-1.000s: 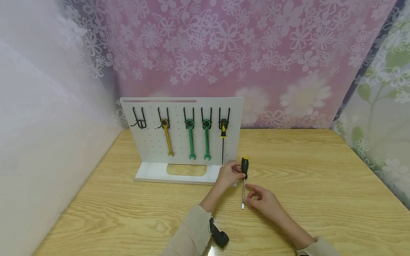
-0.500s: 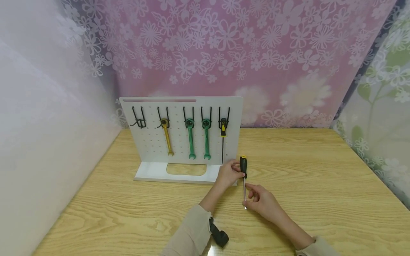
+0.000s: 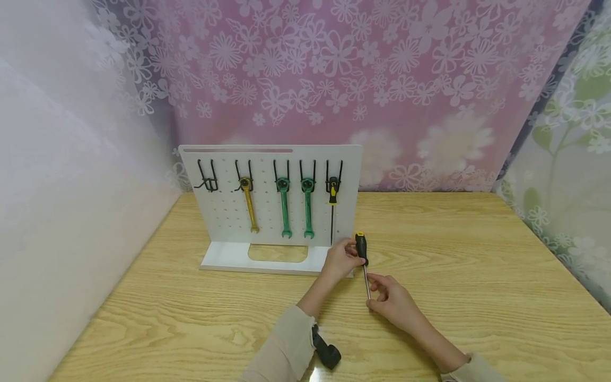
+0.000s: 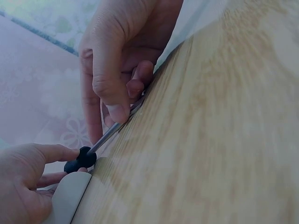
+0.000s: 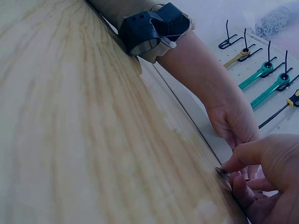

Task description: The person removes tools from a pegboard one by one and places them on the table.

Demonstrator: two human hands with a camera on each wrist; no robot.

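A flat-blade screwdriver (image 3: 361, 248) with a black handle and yellow end cap lies slightly slanted beside the pegboard's right end. My left hand (image 3: 340, 262) pinches its handle; in the left wrist view, that thumb and fingers close around the black handle (image 4: 80, 161). My right hand (image 3: 395, 302) pinches the metal shaft (image 3: 367, 284) near the tip, between thumb and fingers. In the right wrist view the tip (image 5: 221, 172) pokes out at the fingertips, while the handle is hidden behind the hands.
On the white pegboard (image 3: 224, 212) hang a yellow wrench (image 3: 250, 207), two green wrenches (image 3: 285, 209) and another screwdriver (image 3: 332, 199). The leftmost hook (image 3: 208, 183) carries nothing. The board's foot (image 3: 224, 257) reaches close to my left hand on the wooden table (image 3: 191, 318).
The screwdriver has turned a little: its tip has swung right into my right fingers, its handle end left. My right fingertips have closed on the shaft; my left hand keeps its place.
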